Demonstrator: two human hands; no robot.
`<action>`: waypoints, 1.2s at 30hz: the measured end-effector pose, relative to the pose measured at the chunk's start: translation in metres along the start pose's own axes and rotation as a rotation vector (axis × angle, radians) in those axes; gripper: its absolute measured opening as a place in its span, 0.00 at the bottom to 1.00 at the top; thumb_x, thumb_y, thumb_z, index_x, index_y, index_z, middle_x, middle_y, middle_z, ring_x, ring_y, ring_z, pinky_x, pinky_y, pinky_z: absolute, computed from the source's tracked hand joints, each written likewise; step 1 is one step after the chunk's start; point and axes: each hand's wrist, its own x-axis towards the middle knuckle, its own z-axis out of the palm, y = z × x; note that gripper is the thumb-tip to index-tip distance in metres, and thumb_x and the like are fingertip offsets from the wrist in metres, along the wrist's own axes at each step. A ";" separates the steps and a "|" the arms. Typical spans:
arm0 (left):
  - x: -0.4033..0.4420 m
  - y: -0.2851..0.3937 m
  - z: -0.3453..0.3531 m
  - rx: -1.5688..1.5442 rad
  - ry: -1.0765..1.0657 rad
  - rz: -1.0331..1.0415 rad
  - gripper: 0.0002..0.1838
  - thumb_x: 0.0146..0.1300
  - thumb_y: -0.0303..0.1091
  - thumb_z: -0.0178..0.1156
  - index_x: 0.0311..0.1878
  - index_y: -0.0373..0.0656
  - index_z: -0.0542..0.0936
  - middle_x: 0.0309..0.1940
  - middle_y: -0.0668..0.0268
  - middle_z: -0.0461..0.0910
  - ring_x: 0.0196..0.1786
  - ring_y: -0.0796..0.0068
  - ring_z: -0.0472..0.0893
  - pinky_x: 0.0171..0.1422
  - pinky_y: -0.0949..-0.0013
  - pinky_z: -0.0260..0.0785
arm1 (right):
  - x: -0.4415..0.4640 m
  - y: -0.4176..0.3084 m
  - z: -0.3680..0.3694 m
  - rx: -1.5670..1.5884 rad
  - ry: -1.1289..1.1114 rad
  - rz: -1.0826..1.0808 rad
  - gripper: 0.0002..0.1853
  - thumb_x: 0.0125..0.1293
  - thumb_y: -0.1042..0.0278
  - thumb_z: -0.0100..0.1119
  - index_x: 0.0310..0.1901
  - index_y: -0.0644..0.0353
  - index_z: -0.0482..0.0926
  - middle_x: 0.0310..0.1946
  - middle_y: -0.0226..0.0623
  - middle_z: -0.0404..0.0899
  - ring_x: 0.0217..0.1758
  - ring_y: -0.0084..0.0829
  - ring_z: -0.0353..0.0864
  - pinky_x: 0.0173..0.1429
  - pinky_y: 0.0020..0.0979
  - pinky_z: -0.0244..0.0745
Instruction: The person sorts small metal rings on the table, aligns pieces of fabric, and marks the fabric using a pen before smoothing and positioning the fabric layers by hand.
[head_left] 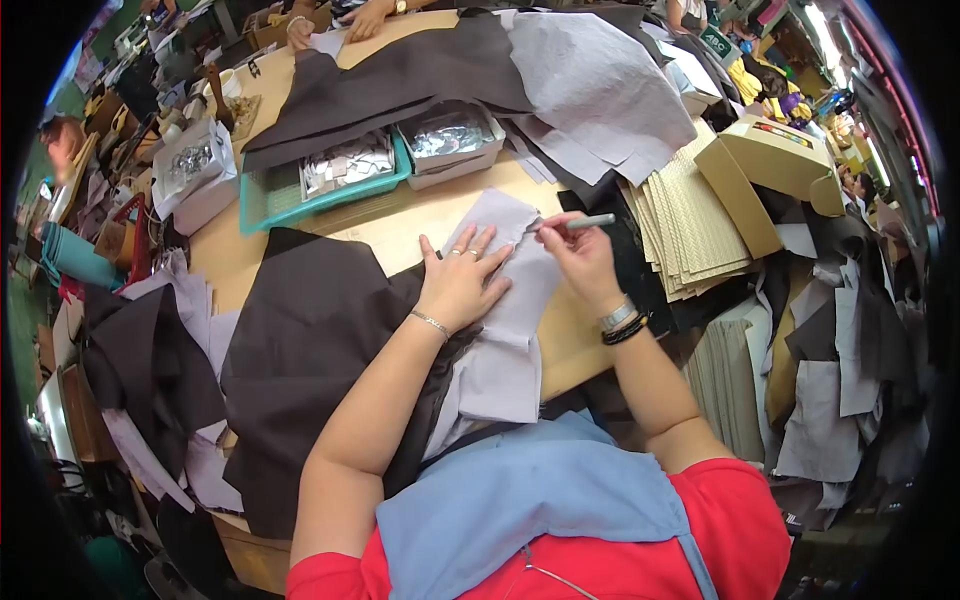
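A light grey-lavender fabric piece (510, 345) lies on the wooden table, with its lower end near my blue apron. My left hand (464, 280) rests flat on it, fingers spread, holding nothing. Over the right edge of the same piece, my right hand (578, 255) grips a grey-green pen (592, 221), its tip side at the fabric edge. Dark brown fabric (310, 350) is spread to the left of my left hand and passes under that forearm.
Beyond my hands stand a teal tray (275, 215) of small pieces and a white box (455, 165). Stacked patterned sheets (690, 230) and an open cardboard box (745, 190) are at the right. Another person's hands (368, 18) touch the far table edge.
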 end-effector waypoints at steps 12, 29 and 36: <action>-0.001 0.000 0.003 0.041 0.002 0.006 0.33 0.64 0.62 0.55 0.71 0.67 0.69 0.75 0.68 0.60 0.78 0.59 0.56 0.68 0.17 0.35 | -0.013 0.021 0.011 -0.043 0.056 0.053 0.05 0.73 0.70 0.56 0.46 0.59 0.74 0.41 0.32 0.82 0.42 0.23 0.86 0.43 0.21 0.80; -0.001 -0.001 0.005 0.047 0.033 0.028 0.31 0.64 0.63 0.54 0.69 0.67 0.70 0.75 0.65 0.61 0.78 0.60 0.56 0.68 0.17 0.36 | -0.012 0.019 0.014 -0.047 0.088 0.042 0.06 0.70 0.74 0.59 0.45 0.63 0.75 0.37 0.33 0.82 0.40 0.25 0.87 0.44 0.24 0.81; 0.000 -0.001 0.006 0.034 0.042 0.029 0.31 0.63 0.62 0.54 0.69 0.67 0.71 0.75 0.65 0.61 0.78 0.60 0.56 0.68 0.16 0.36 | -0.012 0.018 0.015 -0.050 0.083 0.023 0.05 0.69 0.77 0.58 0.45 0.64 0.76 0.38 0.34 0.82 0.40 0.25 0.86 0.44 0.24 0.81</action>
